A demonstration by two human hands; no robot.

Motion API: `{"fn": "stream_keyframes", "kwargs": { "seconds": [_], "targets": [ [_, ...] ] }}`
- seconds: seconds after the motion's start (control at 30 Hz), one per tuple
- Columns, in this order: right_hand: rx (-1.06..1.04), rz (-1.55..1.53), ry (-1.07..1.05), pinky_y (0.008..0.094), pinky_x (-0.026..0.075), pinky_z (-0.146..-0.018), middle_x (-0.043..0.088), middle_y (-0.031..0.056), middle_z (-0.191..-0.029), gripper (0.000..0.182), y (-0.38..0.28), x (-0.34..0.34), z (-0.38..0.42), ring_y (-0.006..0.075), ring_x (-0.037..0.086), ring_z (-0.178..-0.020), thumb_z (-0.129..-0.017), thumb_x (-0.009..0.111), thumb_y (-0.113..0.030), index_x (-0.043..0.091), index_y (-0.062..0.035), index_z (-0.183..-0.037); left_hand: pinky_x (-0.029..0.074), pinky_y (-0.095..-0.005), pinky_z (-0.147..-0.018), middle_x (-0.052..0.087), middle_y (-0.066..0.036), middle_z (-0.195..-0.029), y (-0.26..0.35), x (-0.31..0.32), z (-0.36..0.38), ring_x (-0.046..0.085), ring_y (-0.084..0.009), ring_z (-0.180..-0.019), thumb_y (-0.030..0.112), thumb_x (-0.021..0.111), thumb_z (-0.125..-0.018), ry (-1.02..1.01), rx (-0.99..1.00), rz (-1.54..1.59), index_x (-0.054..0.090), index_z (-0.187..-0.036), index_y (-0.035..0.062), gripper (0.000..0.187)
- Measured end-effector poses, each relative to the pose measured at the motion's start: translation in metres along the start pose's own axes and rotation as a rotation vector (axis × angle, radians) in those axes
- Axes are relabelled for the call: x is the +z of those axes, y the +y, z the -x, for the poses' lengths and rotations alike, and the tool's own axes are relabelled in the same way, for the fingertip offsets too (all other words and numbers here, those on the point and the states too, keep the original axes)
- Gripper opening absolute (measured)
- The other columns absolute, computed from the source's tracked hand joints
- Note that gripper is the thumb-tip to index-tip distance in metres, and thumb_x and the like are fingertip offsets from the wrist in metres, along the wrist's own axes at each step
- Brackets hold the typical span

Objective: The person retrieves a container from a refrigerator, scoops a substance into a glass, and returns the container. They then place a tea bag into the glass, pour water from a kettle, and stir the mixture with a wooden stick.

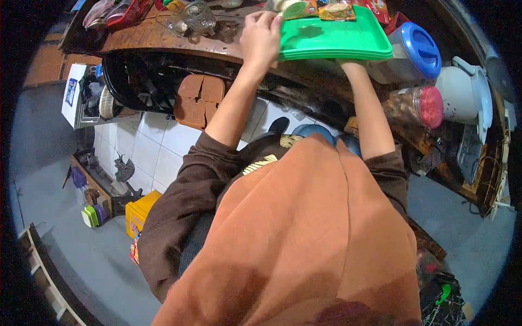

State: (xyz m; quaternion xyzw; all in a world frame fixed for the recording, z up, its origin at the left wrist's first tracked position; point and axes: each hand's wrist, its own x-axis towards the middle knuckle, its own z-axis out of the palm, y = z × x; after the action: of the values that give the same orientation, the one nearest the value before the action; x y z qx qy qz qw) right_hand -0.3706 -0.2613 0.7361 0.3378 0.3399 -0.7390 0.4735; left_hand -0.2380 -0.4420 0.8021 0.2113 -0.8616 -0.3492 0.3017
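A green tray (pixel 337 43), which looks like several stacked together, lies at the front edge of the wooden table. My left hand (pixel 260 39) is at its left side, fingers curled and thumb against the rim. Just past my thumb, a tilted white cup-like thing with a pale green top (pixel 293 8) is cut off by the upper frame edge. My right hand (pixel 350 66) reaches under the tray's front edge; its fingers are hidden there. Orange and yellow food packets (pixel 337 11) lie at the tray's far side.
Glass mugs (pixel 199 16) stand on the wooden table (pixel 147 39), left of my left hand. To the right are a blue-lidded container (pixel 421 51), a red-lidded jar (pixel 429 107) and a pale blue lidded bucket (pixel 462 92). A brown stool top (pixel 198 100) sits below the table edge.
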Motion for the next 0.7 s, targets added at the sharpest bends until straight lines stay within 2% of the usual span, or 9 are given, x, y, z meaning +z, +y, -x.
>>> {"fn": "stream_keyframes", "kwargs": {
  "seconds": [0.13, 0.2, 0.27, 0.33, 0.4, 0.43, 0.57, 0.6, 0.7],
  "targets": [
    [-0.157, 0.303, 0.050, 0.0284, 0.033, -0.043, 0.042, 0.0045, -0.066, 0.014, -0.005, -0.027, 0.052, 0.0142, 0.036, -0.049, -0.091, 0.043, -0.022, 0.047, -0.0089, -0.087, 0.024, -0.0655, -0.095, 0.060, -0.004, -0.104, 0.014, 0.014, -0.011, 0.056, -0.0263, -0.100, 0.043, 0.049, -0.089, 0.010, 0.237, -0.349, 0.066, -0.100, 0.0192, 0.032],
    [-0.253, 0.458, 0.060, 0.0280, 0.032, -0.042, 0.041, 0.0042, -0.066, 0.014, -0.002, -0.008, 0.063, 0.0136, 0.035, -0.048, -0.092, 0.042, -0.022, 0.046, -0.0089, -0.088, 0.021, -0.0652, -0.098, 0.061, -0.005, -0.098, 0.020, 0.018, -0.011, 0.057, -0.0263, -0.095, 0.044, 0.051, -0.087, 0.019, 0.354, -0.431, 0.067, -0.096, 0.0186, 0.031],
    [-0.193, -0.215, -0.023, 0.0246, 0.027, -0.040, 0.029, 0.0017, -0.056, 0.028, 0.025, -0.006, 0.082, 0.0111, 0.028, -0.043, -0.095, 0.033, -0.033, 0.043, -0.0097, -0.082, 0.020, -0.0643, -0.099, 0.061, -0.004, -0.092, 0.028, 0.015, -0.010, 0.056, -0.0267, -0.091, 0.036, 0.058, -0.083, -0.157, 0.373, -0.372, 0.068, -0.089, 0.0170, 0.022],
    [-0.267, -0.163, -0.024, 0.0232, 0.024, -0.039, 0.024, -0.0012, -0.051, 0.044, 0.056, -0.017, 0.085, 0.0092, 0.026, -0.041, -0.094, 0.027, -0.049, 0.042, -0.0107, -0.080, 0.021, -0.0637, -0.099, 0.062, -0.003, -0.091, 0.018, 0.029, -0.012, 0.057, -0.0255, -0.090, 0.038, 0.058, -0.083, -0.170, 0.409, -0.386, 0.068, -0.090, 0.0163, 0.025],
    [-0.566, -0.084, -0.161, 0.0232, 0.022, -0.038, 0.024, -0.0035, -0.051, 0.052, 0.090, -0.016, 0.100, 0.0082, 0.026, -0.041, -0.090, 0.028, -0.061, 0.042, -0.0122, -0.079, 0.022, -0.0632, -0.098, 0.063, -0.001, -0.091, 0.014, 0.039, -0.013, 0.057, -0.0243, -0.090, 0.040, 0.058, -0.082, -0.199, 0.444, -0.393, 0.067, -0.090, 0.0156, 0.027],
    [-0.654, -0.009, -0.091, 0.0245, 0.022, -0.038, 0.024, -0.0039, -0.050, 0.058, 0.100, -0.008, 0.109, 0.0092, 0.024, -0.040, -0.090, 0.024, -0.065, 0.039, -0.0098, -0.078, 0.022, -0.0631, -0.099, 0.063, -0.001, -0.089, 0.011, 0.039, -0.013, 0.057, -0.0241, -0.089, 0.040, 0.059, -0.082, -0.207, 0.457, -0.417, 0.068, -0.090, 0.0157, 0.027],
    [-1.000, 0.377, 0.105, 0.0210, 0.018, -0.036, 0.026, -0.0068, -0.050, 0.042, 0.113, 0.014, 0.095, 0.0038, 0.024, -0.039, -0.092, 0.047, -0.050, 0.038, -0.0147, -0.070, 0.016, -0.0658, -0.100, 0.065, 0.000, -0.090, 0.009, 0.038, -0.018, 0.058, -0.0239, -0.090, 0.041, 0.058, -0.082, -0.242, 0.467, -0.485, 0.068, -0.093, 0.0182, 0.027],
    [-0.921, 0.436, 0.145, 0.0215, 0.018, -0.037, 0.026, -0.0065, -0.049, 0.051, 0.112, 0.025, 0.097, 0.0045, 0.024, -0.039, -0.091, 0.044, -0.053, 0.032, -0.0160, -0.059, 0.014, -0.0669, -0.100, 0.066, 0.000, -0.090, 0.009, 0.038, -0.022, 0.058, -0.0239, -0.091, 0.041, 0.058, -0.082, -0.243, 0.470, -0.517, 0.068, -0.094, 0.0190, 0.027],
    [-0.862, 0.454, 0.043, 0.0227, 0.019, -0.037, 0.027, -0.0056, -0.046, 0.059, 0.122, 0.044, 0.084, 0.0062, 0.025, -0.038, -0.090, 0.037, -0.060, 0.025, -0.0171, -0.051, 0.015, -0.0678, -0.100, 0.066, -0.002, -0.086, 0.003, 0.042, -0.038, 0.057, -0.0263, -0.088, 0.037, 0.063, -0.077, -0.164, 0.539, -0.462, 0.070, -0.087, 0.0190, 0.022]
  ]
}}
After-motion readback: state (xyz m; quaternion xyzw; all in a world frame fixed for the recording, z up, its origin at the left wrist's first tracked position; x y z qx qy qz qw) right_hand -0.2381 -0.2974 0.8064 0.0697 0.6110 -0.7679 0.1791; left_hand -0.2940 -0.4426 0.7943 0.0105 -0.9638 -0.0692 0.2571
